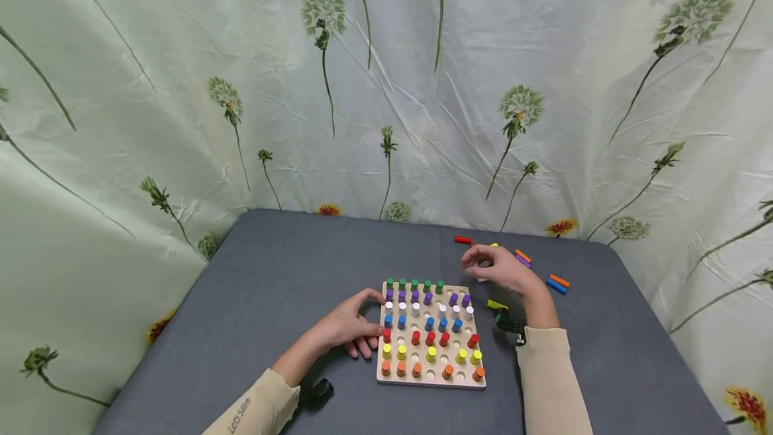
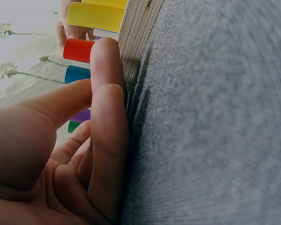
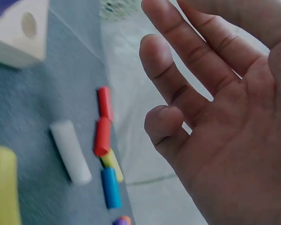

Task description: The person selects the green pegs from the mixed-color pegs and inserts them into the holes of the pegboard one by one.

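A wooden pegboard (image 1: 431, 382) lies on the table with rows of colored pegs standing in it: green, purple, white, blue, red, yellow and orange. Several holes show bare. My left hand (image 1: 350, 324) rests against the board's left side, fingers spread along that edge. In the left wrist view its fingertips touch the side beside a red peg (image 2: 78, 49). Beyond the board's far right corner hovers my right hand (image 1: 507, 268), fingers loosely bent, with nothing visible in it. A loose white peg (image 3: 71, 152) lies beneath it.
More loose pegs lie at the back right: red (image 1: 463, 239), orange (image 1: 559, 280) and blue (image 1: 556, 286) among them. A yellow peg (image 1: 498, 304) is right of the board. Patterned curtain (image 1: 423, 153) hangs behind the grey table (image 1: 290, 267).
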`<state>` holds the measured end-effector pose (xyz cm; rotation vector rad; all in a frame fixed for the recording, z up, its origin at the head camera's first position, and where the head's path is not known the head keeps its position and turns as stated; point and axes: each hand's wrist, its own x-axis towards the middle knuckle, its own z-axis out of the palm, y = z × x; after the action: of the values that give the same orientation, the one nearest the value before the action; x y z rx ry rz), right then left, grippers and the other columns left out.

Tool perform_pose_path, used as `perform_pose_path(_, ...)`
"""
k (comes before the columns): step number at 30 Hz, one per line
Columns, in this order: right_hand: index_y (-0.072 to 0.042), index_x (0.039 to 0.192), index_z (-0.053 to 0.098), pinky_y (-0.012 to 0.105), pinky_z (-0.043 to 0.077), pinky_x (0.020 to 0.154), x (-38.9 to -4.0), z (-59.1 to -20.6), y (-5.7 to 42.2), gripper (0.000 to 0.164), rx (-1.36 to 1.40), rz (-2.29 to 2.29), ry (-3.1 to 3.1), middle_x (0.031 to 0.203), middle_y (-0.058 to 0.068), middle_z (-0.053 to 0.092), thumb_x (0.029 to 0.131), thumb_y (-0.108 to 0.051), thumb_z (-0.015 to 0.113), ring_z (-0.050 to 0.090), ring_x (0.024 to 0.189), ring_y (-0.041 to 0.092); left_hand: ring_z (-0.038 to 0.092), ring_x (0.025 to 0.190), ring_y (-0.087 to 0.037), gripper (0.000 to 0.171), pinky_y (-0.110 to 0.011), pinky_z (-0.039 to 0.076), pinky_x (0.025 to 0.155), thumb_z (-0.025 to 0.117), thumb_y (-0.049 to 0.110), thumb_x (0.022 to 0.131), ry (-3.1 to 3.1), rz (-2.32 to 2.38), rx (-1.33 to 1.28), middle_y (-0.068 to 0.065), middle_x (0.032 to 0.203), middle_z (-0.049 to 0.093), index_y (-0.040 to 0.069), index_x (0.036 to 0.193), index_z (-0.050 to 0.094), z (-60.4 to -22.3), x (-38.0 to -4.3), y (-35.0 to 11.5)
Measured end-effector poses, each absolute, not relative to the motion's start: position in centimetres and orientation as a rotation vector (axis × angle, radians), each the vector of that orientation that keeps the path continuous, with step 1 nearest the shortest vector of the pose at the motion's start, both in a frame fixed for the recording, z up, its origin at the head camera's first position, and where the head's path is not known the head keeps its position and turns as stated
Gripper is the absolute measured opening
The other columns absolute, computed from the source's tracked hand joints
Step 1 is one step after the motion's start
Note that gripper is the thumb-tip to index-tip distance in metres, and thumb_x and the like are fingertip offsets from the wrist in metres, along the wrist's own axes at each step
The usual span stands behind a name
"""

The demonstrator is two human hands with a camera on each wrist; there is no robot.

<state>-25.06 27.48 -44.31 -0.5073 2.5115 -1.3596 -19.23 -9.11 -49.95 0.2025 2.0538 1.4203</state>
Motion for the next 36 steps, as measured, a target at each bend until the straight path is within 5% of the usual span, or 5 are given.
perform_pose_path(19, -0.002, 0.123, 0.063, 0.037, 0.052, 0.083, -22.5, -41.3, 34.2, 0.038, -0.133, -1.169, 2.780, 0.116, 0.015, 0.066, 0.098, -0.029, 0.065, 0.060, 0.098, 0.020, 0.068, 0.051, -0.015, 0.049, -0.030, 0.052, 0.041, 0.074, 0.020, 0.090, 2.035, 1.432, 0.224, -0.010, 0.071, 0.073, 0.030, 0.129, 0.047, -49.8, -19.4, -9.4)
perform_pose_path(36, 0.002, 0.103, 0.069, 0.040, 0.050, 0.077, -21.0, -41.7, 37.0, 0.027, 0.146, -0.827, 2.676, 0.096, 0.011, 0.069, 0.095, -0.023, 0.065, 0.061, 0.090, 0.024, 0.068, 0.051, -0.015, 0.051, -0.029, 0.052, 0.041, 0.074, 0.020, 0.090, 2.025, 1.431, 0.238, -0.009, 0.071, 0.073, 0.027, 0.131, 0.046, -49.7, -19.3, -9.3)
